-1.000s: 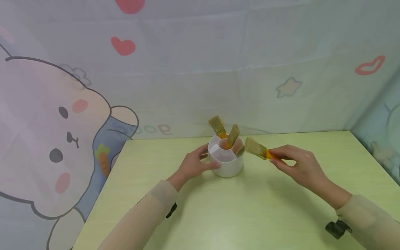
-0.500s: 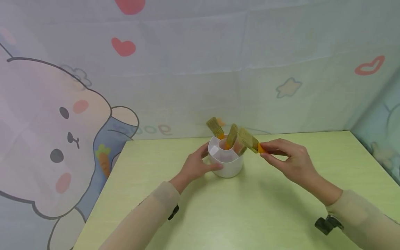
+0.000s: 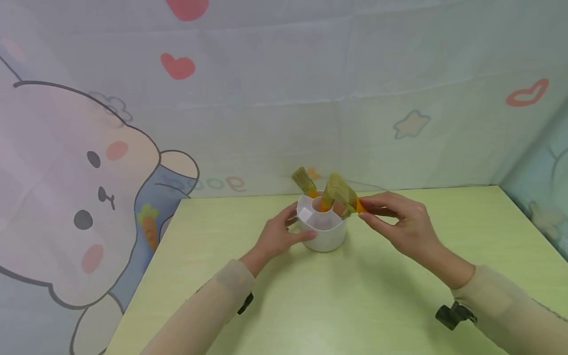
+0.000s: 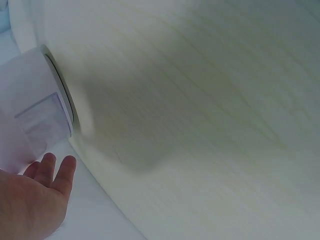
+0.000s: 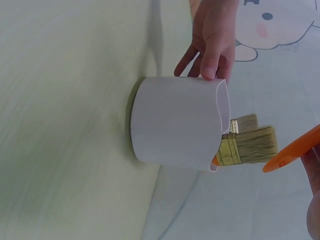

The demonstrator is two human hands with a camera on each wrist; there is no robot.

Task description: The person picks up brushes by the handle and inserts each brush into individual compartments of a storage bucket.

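Note:
On the table stands a white round brush holder (image 3: 325, 239) with a central ring and outer compartments. My left hand (image 3: 277, 236) holds its left side, thumb across the front and fingers around the far side. My right hand (image 3: 401, 219) pinches a paintbrush (image 3: 343, 191) with an orange handle, bristles up and tilted left, over the holder's right side. In the right wrist view, the handle's holed end (image 5: 287, 156) points toward the bristles of a paintbrush (image 5: 252, 145) in the holder. Another paintbrush (image 3: 303, 180) leans out at the back left; one in the central ring is partly hidden.
The pale yellow-green table (image 3: 337, 305) ends at its back edge just behind the holder. A cloth backdrop (image 3: 266, 123) with cartoon prints hangs behind and at the sides. Dark wrist devices show under both sleeves, including a black camera (image 3: 452, 315) at the right.
My right hand has moved left with its paintbrush, from beside the holder to over its right side. The left hand stays on the holder, which has hardly moved.

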